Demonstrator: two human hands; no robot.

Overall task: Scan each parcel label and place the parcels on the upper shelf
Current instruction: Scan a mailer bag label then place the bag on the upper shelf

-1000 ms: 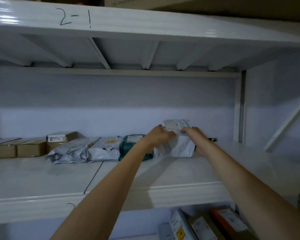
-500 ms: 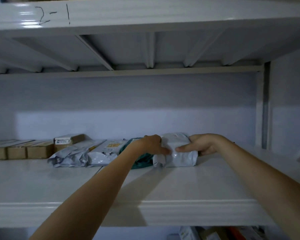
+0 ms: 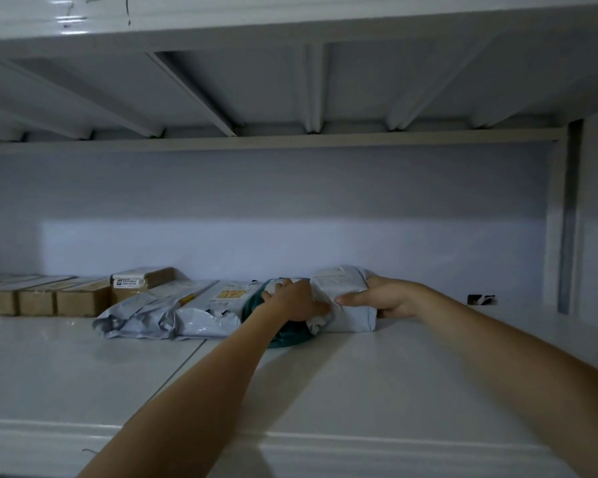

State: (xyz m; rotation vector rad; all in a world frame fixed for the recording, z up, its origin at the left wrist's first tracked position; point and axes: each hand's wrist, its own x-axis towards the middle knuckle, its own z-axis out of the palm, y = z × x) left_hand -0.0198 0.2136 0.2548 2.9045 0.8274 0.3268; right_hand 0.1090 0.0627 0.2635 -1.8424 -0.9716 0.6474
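Crinkled grey poly parcel (image 3: 349, 298), hands (image 3: 387, 300) gripping

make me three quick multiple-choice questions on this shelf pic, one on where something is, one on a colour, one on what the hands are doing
1. Where does the white parcel lie in the row on the shelf?
A. at its right end
B. at its left end
C. on top of the brown boxes

2. What colour is the parcel just left of the white one?
A. red
B. teal green
C. yellow

3. What are the hands doing?
A. both hang idle
B. only one touches a parcel
C. the left hand and the right hand grip the white parcel from either side

Answers: 1 A, nothing in the row lies beyond it on the right; 2 B, teal shows under the left wrist; 3 C, the thumbs lie across its front.
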